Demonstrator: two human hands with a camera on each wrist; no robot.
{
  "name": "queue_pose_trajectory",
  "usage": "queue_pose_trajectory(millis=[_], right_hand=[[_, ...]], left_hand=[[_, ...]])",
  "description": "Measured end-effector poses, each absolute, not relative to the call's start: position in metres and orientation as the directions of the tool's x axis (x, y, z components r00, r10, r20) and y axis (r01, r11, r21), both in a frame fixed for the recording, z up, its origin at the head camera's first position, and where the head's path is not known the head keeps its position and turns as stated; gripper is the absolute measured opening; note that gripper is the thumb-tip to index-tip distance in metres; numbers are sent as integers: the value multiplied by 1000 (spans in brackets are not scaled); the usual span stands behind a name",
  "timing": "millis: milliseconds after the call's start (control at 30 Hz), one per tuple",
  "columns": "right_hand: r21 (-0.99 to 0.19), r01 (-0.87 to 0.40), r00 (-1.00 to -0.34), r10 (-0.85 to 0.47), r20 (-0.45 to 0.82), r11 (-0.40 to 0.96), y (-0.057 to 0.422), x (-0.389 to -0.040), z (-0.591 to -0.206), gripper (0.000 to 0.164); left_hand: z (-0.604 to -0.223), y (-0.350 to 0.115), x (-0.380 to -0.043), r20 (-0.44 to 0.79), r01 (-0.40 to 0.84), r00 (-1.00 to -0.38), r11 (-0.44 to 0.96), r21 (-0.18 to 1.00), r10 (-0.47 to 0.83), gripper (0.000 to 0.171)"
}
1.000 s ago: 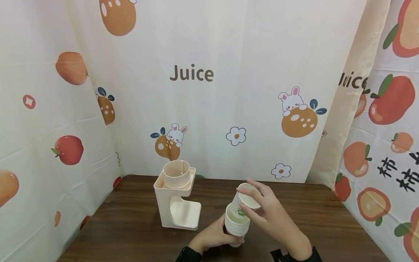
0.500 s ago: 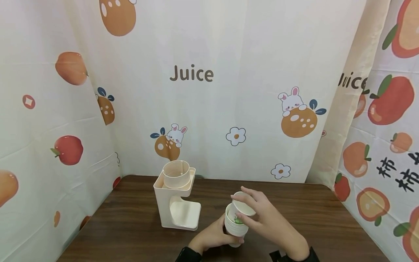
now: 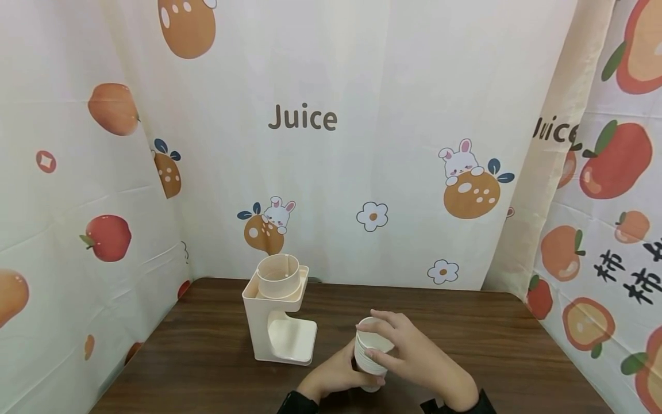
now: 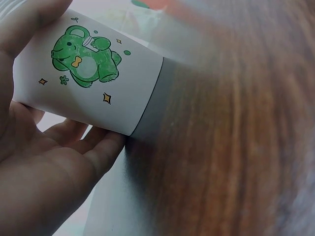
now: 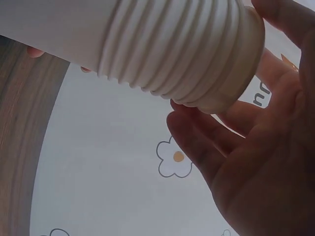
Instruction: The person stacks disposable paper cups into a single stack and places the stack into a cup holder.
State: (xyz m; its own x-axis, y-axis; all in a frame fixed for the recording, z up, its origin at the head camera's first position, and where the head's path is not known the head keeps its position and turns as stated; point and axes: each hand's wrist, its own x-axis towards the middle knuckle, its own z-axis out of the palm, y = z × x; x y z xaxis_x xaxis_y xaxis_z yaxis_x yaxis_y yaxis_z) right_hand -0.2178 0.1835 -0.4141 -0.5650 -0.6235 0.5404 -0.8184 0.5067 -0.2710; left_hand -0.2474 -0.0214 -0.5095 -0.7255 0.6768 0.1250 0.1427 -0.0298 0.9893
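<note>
A stack of white paper cups [image 3: 367, 364] stands near the table's front, its nested rims showing as close ridges in the right wrist view. My left hand [image 3: 335, 371] grips the lower part of the stack, thumb and fingers around it. A green cartoon animal is printed on the lowest cup [image 4: 113, 91]. The top paper cup [image 5: 246, 54] sits down in the stack, open end up and tilted slightly. My right hand [image 3: 416, 353] holds this cup near its rim, thumb on one side and fingers on the other.
Left of the stack, a cream-coloured cup-holder stand [image 3: 261, 328] carries a round cup-like tube [image 3: 279, 277] on top and a flat square base. The dark wooden table [image 3: 217, 345] ends at a printed curtain [image 3: 331, 172] behind and at both sides.
My right hand has moved down and left, lowering the top paper cup from above the stack into it. The left hand has kept its hold on the stack.
</note>
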Motion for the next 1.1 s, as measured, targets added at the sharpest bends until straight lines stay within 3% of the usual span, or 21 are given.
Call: queue_pose_trajectory(millis=[133, 333, 733, 933, 1100], right_hand=[[-285, -819, -569, -635, 523, 498, 184, -217, -414, 37], [-363, -773, -634, -626, 453, 520, 185, -217, -415, 39], [-552, -640, -750, -589, 300, 534, 193, -223, -421, 76], [-557, -623, -761, -589, 270, 550, 199, -226, -424, 85], [-579, -623, -751, -610, 254, 526, 204, -228, -427, 83]], left_hand=[[-510, -21, -247, 117, 140, -727, -21, 990, 676, 83], [-509, -22, -246, 102, 133, -735, -5, 991, 671, 80], [-509, -20, -244, 88, 130, -760, 18, 991, 644, 77], [-506, -25, -245, 111, 169, -749, 27, 985, 653, 79], [-503, -32, -247, 131, 193, -725, 18, 981, 676, 80]])
